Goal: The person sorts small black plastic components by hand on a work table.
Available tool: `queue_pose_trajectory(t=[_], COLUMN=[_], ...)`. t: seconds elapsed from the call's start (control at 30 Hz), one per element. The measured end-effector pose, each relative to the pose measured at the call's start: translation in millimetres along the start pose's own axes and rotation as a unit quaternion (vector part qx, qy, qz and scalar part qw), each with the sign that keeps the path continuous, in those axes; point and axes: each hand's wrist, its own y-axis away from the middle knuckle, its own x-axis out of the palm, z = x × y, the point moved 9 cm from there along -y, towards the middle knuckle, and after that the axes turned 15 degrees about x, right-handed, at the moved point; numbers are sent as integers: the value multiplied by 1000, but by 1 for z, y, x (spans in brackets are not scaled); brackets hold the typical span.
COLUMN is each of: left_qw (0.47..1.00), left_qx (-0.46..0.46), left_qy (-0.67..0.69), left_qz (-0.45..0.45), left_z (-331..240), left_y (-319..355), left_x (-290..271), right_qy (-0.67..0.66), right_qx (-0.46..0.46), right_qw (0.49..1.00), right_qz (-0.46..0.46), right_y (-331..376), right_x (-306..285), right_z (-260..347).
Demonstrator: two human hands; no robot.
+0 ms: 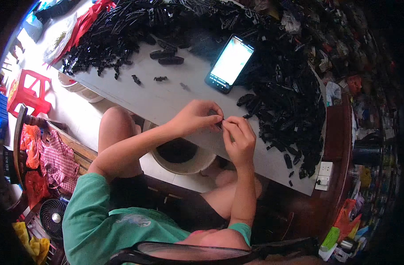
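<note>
My left hand (pixel 196 117) and my right hand (pixel 240 139) meet over the near edge of the white table (pixel 166 99). Between their fingertips is a small black plastic part (pixel 217 118), mostly covered by the fingers. The left thumb and fingers close round it, while my right thumb and forefinger pinch at its right end. Its exact kind cannot be made out. Beyond my hands lie two small black toothed parts (pixel 160 79) (pixel 136 80) and a grey piece (pixel 184 87). Several long oval black parts (pixel 171 60) sit farther back.
A lit phone (pixel 230 64) leans among heaps of black plastic parts (pixel 281 106) at the table's back and right. Below the near edge stands a round tub (pixel 184 165) with dark contents. A red stool (pixel 29 92) and a wooden chair (pixel 80 154) are at left, near a fan (pixel 55 217).
</note>
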Motion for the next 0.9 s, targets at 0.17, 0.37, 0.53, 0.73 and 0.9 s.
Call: queue_pose_trajectory(t=[0.17, 0.37, 0.53, 0.73, 0.9], left_qw=[995, 987, 987, 971, 996], left_qx=[69, 90, 110, 93, 40], left_qy=[-78, -132, -119, -211, 0], left_qz=[0, 13, 17, 64, 75], left_z=[-17, -17, -29, -40, -36], left_y=[-2, -2, -1, 3, 2], left_x=[1, -4, 4, 9, 15], right_qy=[-8, 18, 3, -358, -371], right_qx=[55, 63, 74, 319, 278], right_qw=[998, 998, 997, 862, 861], right_qz=[-14, -12, -1, 163, 207], right_y=[-2, -3, -1, 15, 20], right_x=[-4, -1, 1, 43, 46], right_z=[-8, -11, -15, -48, -76])
